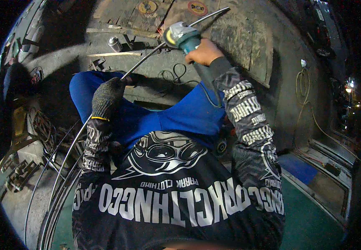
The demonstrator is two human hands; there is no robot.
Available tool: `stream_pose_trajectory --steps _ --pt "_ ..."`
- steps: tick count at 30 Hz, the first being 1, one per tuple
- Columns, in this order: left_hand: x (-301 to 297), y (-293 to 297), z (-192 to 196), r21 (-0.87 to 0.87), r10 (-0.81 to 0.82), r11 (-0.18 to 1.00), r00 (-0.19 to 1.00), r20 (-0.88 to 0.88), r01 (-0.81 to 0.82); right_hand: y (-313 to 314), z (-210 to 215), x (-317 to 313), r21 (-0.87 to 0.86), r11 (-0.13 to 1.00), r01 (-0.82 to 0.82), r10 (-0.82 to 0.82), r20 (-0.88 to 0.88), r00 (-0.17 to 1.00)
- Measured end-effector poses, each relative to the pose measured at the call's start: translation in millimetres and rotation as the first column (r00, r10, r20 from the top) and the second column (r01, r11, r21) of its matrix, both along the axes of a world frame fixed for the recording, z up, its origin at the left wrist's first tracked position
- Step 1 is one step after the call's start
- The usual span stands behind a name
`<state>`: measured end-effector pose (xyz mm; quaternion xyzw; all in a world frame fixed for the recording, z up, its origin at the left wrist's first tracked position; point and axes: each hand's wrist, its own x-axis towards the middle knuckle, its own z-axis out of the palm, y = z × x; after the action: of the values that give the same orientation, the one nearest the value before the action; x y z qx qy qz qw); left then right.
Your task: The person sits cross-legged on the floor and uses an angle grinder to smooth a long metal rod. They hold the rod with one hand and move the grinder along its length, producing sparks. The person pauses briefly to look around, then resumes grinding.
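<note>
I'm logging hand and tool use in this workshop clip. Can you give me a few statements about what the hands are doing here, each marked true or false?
1. The right hand is bare and grips a teal angle grinder. True.
2. The left hand is bare. False: it wears a dark knit glove with a yellow cuff band.
3. The left hand holds a long curved metal rod. True.
4. The grinder's head is far from the rod. False: it meets the rod, with a few sparks showing there.
5. A spray can stands on the floor beyond the rod. True.
6. The person's trousers are red. False: the trousers are blue.
</note>
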<state>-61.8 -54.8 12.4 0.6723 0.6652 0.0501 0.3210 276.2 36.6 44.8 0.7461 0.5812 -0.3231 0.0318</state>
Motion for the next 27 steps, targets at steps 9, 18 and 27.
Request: stream_pose_trajectory --steps 9,18,27 --pt "-2.7 1.5 -4.2 0.136 -0.015 0.991 1.000 -0.011 0.016 64.0 -5.5 79.2 -0.019 1.000 0.012 -0.008 0.161 0.987" --pt "7.6 2.4 11.8 -0.016 0.040 0.999 0.992 -0.119 -0.043 135.9 -7.4 175.6 -0.114 0.965 -0.237 0.253 0.145 0.957" --pt "6.9 1.8 7.4 -0.071 0.087 0.992 0.979 -0.186 -0.102 216.1 -53.1 300.8 -0.029 0.880 -0.475 0.476 0.028 0.879"
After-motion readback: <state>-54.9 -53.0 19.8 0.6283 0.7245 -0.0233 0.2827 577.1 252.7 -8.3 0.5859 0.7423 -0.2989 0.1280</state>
